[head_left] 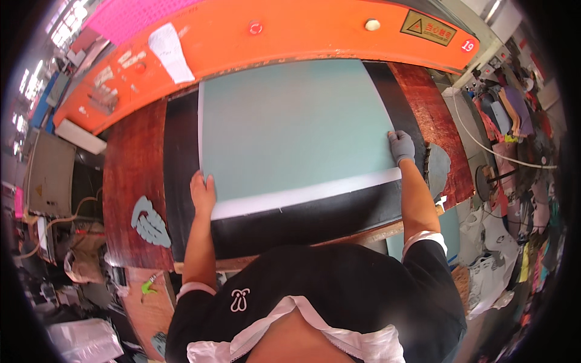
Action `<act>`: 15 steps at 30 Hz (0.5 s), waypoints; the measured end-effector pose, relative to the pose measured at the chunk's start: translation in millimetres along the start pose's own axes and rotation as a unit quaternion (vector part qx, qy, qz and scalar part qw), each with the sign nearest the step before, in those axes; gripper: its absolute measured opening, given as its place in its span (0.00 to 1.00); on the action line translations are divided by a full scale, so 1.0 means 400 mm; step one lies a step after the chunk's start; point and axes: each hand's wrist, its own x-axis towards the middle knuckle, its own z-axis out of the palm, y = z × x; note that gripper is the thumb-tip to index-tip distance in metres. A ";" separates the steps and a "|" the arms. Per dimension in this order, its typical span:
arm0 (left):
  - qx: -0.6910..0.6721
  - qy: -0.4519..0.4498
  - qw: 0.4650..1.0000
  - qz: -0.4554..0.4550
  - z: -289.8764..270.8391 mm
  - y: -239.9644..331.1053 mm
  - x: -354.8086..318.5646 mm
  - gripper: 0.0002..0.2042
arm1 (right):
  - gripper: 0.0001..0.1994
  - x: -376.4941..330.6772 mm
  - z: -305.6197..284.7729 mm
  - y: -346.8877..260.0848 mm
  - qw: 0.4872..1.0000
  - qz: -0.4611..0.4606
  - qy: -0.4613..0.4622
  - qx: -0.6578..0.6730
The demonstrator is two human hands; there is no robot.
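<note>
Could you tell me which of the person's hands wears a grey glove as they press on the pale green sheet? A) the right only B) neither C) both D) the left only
A: the right hand at the sheet's right edge is in a grey glove, while the left hand at the near left corner is bare.

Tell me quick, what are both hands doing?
Left hand: bare, on the pale green foam sheet's left edge.
Right hand: grey-gloved, on its right edge; grip unclear.
</note>
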 end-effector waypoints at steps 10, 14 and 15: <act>-0.270 -0.076 0.958 -0.063 -0.006 -0.039 -0.018 0.08 | 0.27 -0.052 0.013 0.072 0.991 0.046 0.034 -0.121; -0.303 -0.104 0.943 -0.091 -0.009 -0.038 -0.021 0.08 | 0.29 -0.034 0.017 0.090 0.997 0.058 0.011 -0.058; -0.305 -0.106 0.942 -0.093 -0.011 -0.033 -0.024 0.09 | 0.29 -0.029 0.015 0.096 0.997 0.074 0.001 -0.034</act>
